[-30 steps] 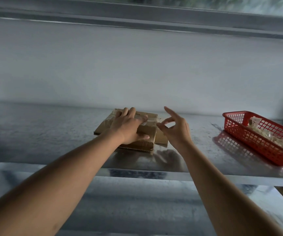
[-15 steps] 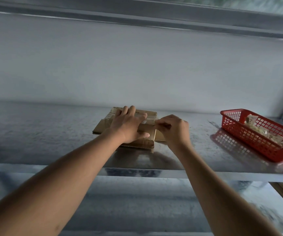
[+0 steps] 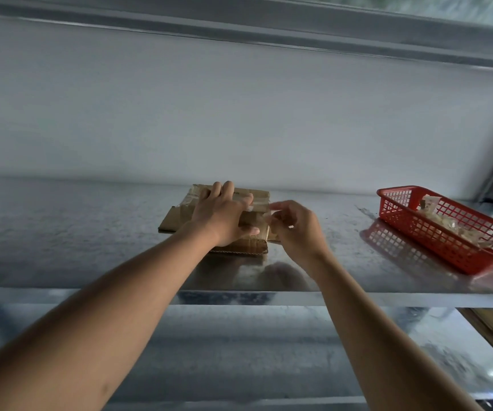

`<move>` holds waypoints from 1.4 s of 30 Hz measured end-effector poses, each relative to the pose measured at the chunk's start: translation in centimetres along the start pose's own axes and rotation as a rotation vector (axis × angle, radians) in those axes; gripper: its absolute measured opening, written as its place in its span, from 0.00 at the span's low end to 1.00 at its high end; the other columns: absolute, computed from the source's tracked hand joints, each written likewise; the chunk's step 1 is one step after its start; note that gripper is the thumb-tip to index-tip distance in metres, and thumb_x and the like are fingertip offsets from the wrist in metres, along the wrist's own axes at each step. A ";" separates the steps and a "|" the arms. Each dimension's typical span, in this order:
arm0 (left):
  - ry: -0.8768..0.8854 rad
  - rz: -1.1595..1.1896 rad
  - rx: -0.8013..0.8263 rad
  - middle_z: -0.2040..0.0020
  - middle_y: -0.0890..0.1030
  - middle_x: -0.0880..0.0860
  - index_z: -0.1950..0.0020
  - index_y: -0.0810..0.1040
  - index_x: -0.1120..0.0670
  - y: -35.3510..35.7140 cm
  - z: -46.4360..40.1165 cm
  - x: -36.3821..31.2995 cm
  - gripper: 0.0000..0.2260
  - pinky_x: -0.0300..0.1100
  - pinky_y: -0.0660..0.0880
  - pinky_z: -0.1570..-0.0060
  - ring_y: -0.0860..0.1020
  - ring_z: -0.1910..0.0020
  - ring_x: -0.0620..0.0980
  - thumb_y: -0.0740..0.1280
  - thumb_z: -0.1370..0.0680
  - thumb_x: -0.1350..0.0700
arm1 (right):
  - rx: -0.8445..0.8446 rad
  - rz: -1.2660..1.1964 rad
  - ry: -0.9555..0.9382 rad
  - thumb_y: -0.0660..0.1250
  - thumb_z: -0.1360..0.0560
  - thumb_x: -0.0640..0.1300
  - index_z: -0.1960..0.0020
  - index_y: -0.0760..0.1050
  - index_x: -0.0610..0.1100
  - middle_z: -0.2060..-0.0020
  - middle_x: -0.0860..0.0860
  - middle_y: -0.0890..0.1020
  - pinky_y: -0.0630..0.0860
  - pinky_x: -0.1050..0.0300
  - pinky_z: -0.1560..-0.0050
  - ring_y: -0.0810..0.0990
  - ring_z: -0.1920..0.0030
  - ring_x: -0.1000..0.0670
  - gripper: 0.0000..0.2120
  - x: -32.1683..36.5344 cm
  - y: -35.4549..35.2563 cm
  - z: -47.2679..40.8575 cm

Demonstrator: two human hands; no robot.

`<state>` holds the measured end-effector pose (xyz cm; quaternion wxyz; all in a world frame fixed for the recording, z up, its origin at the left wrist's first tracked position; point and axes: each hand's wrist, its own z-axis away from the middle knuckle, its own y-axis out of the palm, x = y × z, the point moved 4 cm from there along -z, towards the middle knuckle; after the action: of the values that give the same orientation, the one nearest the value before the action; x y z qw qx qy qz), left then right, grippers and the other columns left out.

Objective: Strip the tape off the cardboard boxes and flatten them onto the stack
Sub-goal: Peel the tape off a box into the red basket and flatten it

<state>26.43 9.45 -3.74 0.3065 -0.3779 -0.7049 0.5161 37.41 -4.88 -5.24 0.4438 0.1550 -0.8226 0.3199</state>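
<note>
pressing down on the flattened cardboard box [image 3: 180, 218] with the left hand [image 3: 221, 216], fingers lying straight across the top and the taped seam, palm flat, nothing curled round anything. pinching a bit of clear tape [image 3: 266, 216] at the box's right edge with the right hand [image 3: 294, 229], thumb and forefinger closed on it, the other fingers loosely curled. lying flat on the metal shelf [image 3: 61, 232], roughly in the middle, with more pale tape strips showing across the far end of the cardboard. sitting well apart to the right, a red basket [image 3: 402, 229] holding what looks like crumpled scraps of stripped tape.

judging the step in hand as peeling 1 strip off the right side, with at least 1 more strip left under and beyond the left fingers.

risking a torn strip: pulling too steeply or too fast, probably leaving a stub stuck to the board and needing a fresh start with a fingernail. risking a ripped top layer of cardboard if the tape is bonded hard. risking the box sliding on the slick metal if the left hand is easing its pressure while the right is tugging sideways. risking the freed tape clinging to the fingers instead of dropping into the basket. not possible to tell how much of the strip is already free, since the right fingers are hiding it.
</note>
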 end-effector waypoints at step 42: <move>0.118 0.076 -0.025 0.35 0.73 0.56 0.36 0.78 0.47 -1.6 -5.5 -20.8 0.31 0.54 0.76 0.37 0.77 0.38 0.56 0.71 0.29 0.28 | -0.587 0.294 0.085 0.76 0.26 0.55 0.60 0.80 0.52 0.68 0.61 0.79 0.73 0.61 0.62 0.79 0.64 0.60 0.10 -3.7 -25.2 -1.2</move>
<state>41.54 -5.81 -1.56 0.3232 -0.4378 -0.6771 0.4954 53.81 -23.01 1.91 0.4525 -0.1134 -0.8740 0.1359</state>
